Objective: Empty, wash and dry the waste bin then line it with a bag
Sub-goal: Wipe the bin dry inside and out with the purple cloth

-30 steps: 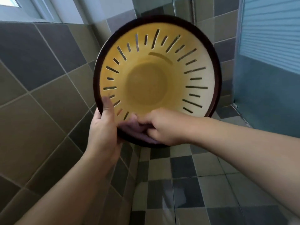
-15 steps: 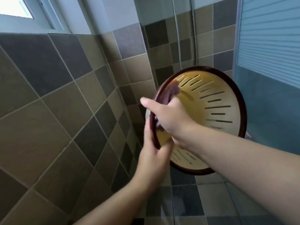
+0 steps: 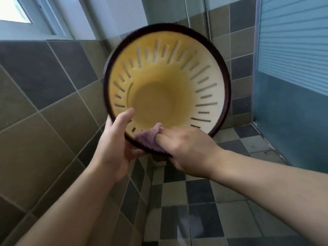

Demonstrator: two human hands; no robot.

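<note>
The waste bin (image 3: 166, 86) is round, yellow inside with slots in its wall and a dark brown rim. It is held up in the air with its mouth facing me, and nothing lies inside. My left hand (image 3: 113, 148) grips the lower left rim, thumb inside, fingers behind. My right hand (image 3: 184, 150) holds a purple cloth (image 3: 147, 137) and presses it over the lower rim, right beside my left hand.
A tiled wall (image 3: 44, 103) runs close along the left, with a window (image 3: 14, 13) at the top. A blue panelled door (image 3: 292, 68) stands at the right. Checkered floor tiles (image 3: 204, 192) lie below.
The bin swung from lower right, edge-on, back up to the centre with its mouth toward me. My right hand slid the cloth from the upper left rim to the bottom rim.
</note>
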